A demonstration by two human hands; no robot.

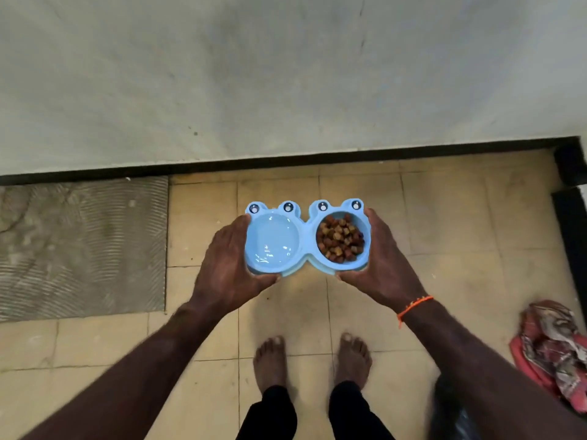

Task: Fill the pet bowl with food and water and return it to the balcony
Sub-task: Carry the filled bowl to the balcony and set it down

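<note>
1. We note a tiled floor (444, 217), a grey ribbed mat (82, 249) at left, a red patterned cloth (552, 347) at right, and a pale wall (286, 74) ahead.
2. We find the blue pet bowl (306, 239) held above the floor, over bare feet (270, 363).
3. Left hand (228, 271) and right hand (384, 268) each have their grip clamped on one end (water left, kibble (340, 238) right).

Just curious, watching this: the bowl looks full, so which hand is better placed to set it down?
Neither alone. The left hand grips the water side and the right hand the kibble side of the blue double pet bowl; lowering with both likely keeps it level.
</note>
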